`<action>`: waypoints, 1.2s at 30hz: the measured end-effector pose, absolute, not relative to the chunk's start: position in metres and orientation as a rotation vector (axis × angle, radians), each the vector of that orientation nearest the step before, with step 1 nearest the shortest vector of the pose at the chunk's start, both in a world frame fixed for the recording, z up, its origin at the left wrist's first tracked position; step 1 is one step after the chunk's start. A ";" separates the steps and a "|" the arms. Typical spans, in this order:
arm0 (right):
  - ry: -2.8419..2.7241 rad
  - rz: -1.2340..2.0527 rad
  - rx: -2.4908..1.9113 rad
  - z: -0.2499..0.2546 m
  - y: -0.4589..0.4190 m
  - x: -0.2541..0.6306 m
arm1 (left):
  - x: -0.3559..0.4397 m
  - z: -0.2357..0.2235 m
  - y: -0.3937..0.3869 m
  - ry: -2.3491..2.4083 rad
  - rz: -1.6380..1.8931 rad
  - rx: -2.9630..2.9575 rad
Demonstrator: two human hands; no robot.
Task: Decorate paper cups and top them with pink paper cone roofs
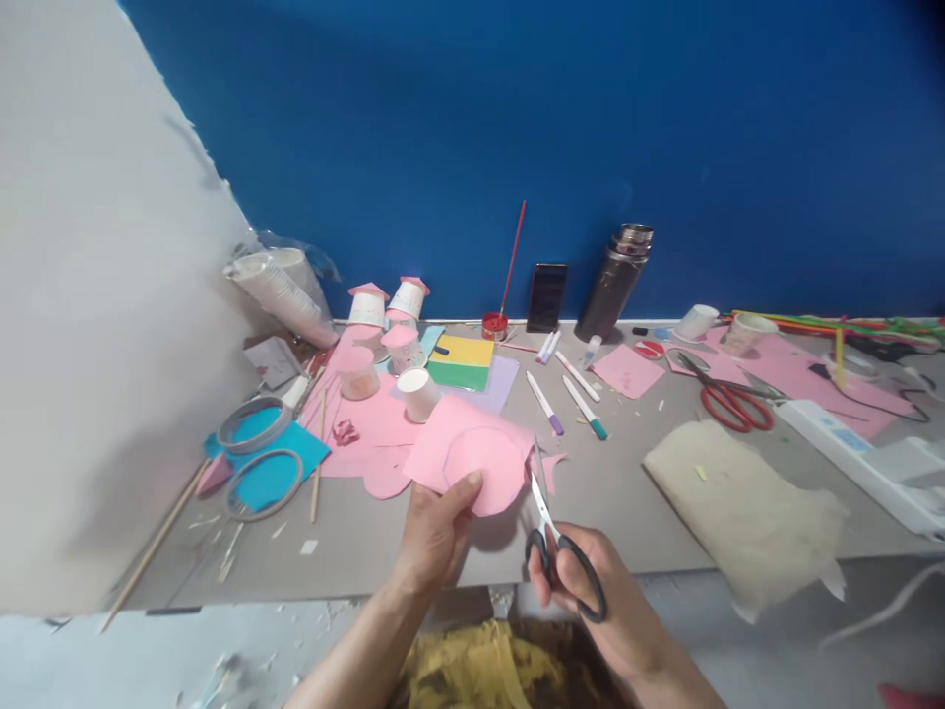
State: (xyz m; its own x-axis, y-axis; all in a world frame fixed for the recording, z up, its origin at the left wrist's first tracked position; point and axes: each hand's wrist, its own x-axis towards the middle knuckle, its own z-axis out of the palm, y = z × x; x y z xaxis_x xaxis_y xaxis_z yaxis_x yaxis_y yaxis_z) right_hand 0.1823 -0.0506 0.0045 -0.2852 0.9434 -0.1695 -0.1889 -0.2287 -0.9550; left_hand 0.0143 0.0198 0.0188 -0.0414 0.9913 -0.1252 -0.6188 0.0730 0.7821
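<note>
My left hand (437, 537) pinches a sheet of pink paper (491, 453) near its lower edge, thumb on top. A round outline is drawn on the paper, and its lower right side is cut to a curve. In my right hand (583, 576) is a pair of scissors (544, 507) with black handles, fingers through the loops. The blades are parted at the paper's right edge. A small pink offcut (547, 471) shows just beyond the blades. Behind the paper stands a white paper cup (417, 394).
Decorated cups with pink tops (367, 305) stand at the back left. Tape rings (264, 484) lie on blue paper at left. Markers (583, 406), a phone (547, 297) and a dark flask (615, 284) are behind. Red-handled scissors (734, 406) and a white power strip (860, 468) lie right.
</note>
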 end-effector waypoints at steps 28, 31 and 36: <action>-1.159 1.568 -1.128 -0.001 -0.048 0.181 | 0.012 0.009 0.014 0.879 1.397 0.743; -1.154 1.564 -1.132 0.000 -0.048 0.180 | 0.013 0.011 0.013 0.870 1.388 0.742; -1.174 1.547 -1.146 0.001 -0.049 0.180 | 0.011 0.009 0.013 0.872 1.379 0.768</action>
State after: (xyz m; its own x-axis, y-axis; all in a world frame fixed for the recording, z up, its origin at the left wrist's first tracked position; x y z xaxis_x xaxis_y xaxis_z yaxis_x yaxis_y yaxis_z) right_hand 0.1803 -0.0486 0.0010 -0.2107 0.9634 -0.1659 -0.0995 -0.1900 -0.9767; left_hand 0.0113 0.0129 0.0092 -0.0068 0.9975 -0.0702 -0.4911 0.0578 0.8692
